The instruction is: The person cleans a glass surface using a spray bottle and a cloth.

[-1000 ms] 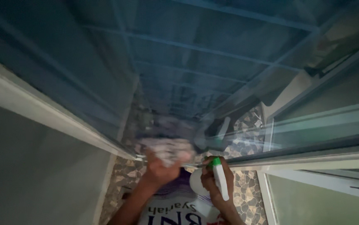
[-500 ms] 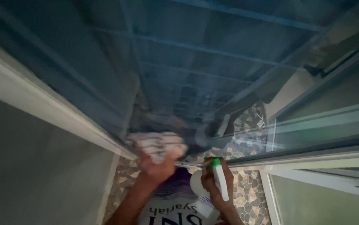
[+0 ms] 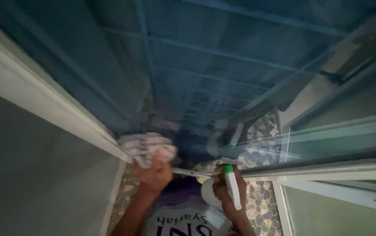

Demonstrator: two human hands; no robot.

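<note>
The left hand is clamping a crumpled pale cloth and pressing it against the glass pane, low down and close to the pale frame on the left. The cloth is blurred, so its pattern is hard to tell. The right hand is closing around a white spray bottle with a green nozzle, holding it just below the pane's bottom rail, near the cloth but apart from it. The glass is reflecting the arms and the pebble-patterned floor. A white and purple shirt is showing between the two forearms.
</note>
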